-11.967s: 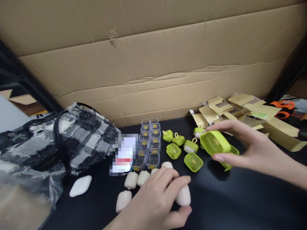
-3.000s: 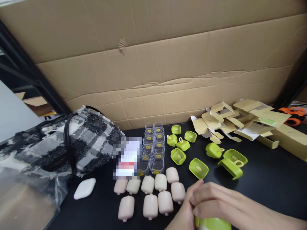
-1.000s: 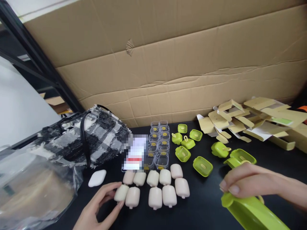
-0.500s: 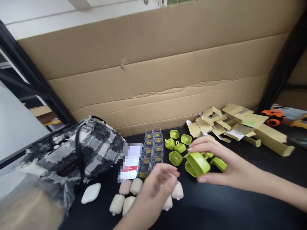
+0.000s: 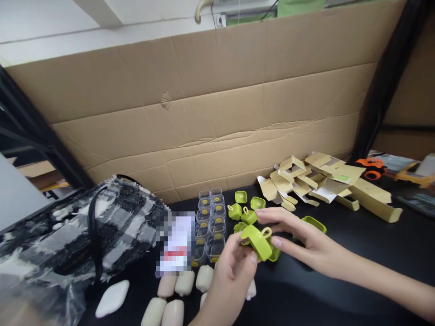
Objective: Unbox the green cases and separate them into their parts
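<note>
Both hands meet on an open lime-green hinged case (image 5: 257,240) with a small loop, held just above the black table (image 5: 340,290). My right hand (image 5: 306,242) grips it from the right, fingers over the top and thumb under it. My left hand (image 5: 231,274) pinches its lower left edge. Below my left hand lie several beige rounded pieces (image 5: 185,283); some are hidden by the hand. More green cases (image 5: 249,216) and lids (image 5: 314,223) sit just behind the held one.
A double row of small clear boxes (image 5: 210,217) stands beside a blurred card (image 5: 175,244). A black-and-white woven bag (image 5: 84,226), a plastic bag (image 5: 34,299) and a white piece (image 5: 112,299) lie left. Flattened cardboard packaging (image 5: 316,176) and orange scissors (image 5: 372,162) lie right, a cardboard wall (image 5: 204,113) behind.
My right hand has carried the green case left and nearer to me. My left hand has risen from the beige pieces and taken hold of the case's edge. The view has tilted up.
</note>
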Demonstrator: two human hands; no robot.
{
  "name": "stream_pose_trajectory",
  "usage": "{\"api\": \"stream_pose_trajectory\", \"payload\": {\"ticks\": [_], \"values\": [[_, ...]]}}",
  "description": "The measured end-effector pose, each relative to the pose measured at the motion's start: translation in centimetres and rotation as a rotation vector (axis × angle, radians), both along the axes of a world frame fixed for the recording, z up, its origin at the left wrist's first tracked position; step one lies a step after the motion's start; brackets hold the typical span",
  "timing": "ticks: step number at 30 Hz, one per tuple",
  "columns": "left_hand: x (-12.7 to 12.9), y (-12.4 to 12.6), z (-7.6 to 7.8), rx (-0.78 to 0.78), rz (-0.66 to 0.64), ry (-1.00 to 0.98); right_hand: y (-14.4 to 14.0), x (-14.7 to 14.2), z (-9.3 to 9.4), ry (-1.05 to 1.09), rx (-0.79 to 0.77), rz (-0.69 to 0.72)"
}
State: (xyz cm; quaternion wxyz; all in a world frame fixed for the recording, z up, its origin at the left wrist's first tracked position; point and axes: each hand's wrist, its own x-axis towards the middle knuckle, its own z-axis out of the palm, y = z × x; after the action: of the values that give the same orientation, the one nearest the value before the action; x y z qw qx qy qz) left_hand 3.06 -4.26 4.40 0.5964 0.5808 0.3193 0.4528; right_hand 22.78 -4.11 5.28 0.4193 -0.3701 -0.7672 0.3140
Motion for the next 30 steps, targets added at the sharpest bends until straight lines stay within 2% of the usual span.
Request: {"api": "stream_pose_trajectory", "payload": {"ticks": [6,13,18,22,27,28,30], "values": [[-0.6,0.3,-0.7,0.045,-0.042,0.221,0.0,-0.5,-1.4,0.057,-0.248,0.008],[-0.7,-0.2,-0.5,0.235,0.006,0.463,-0.7,-0.6,-1.2,0.061,-0.38,0.044],[-0.6,-0.4,-0.1,0.169,-0.012,0.521,-0.9,-0.9,-1.0,0.142,-0.493,0.066],[-0.6,-0.5,0.1,0.12,0.013,0.502,-0.9,-1.3,-1.7,0.291,-0.599,0.096],[-0.6,-0.3,-0.4,0.14,0.042,0.522,-0.8,-1.5,-2.6,0.333,-0.603,0.151],[-0.6,-0.2,-0.4,0.139,0.042,0.517,-0.8,-1.4,-2.5,0.291,-0.562,0.143],[-0.6,-0.1,-0.4,0.114,0.032,0.476,-0.8,-1.0,-2.3,0.167,-0.385,0.108]]}}
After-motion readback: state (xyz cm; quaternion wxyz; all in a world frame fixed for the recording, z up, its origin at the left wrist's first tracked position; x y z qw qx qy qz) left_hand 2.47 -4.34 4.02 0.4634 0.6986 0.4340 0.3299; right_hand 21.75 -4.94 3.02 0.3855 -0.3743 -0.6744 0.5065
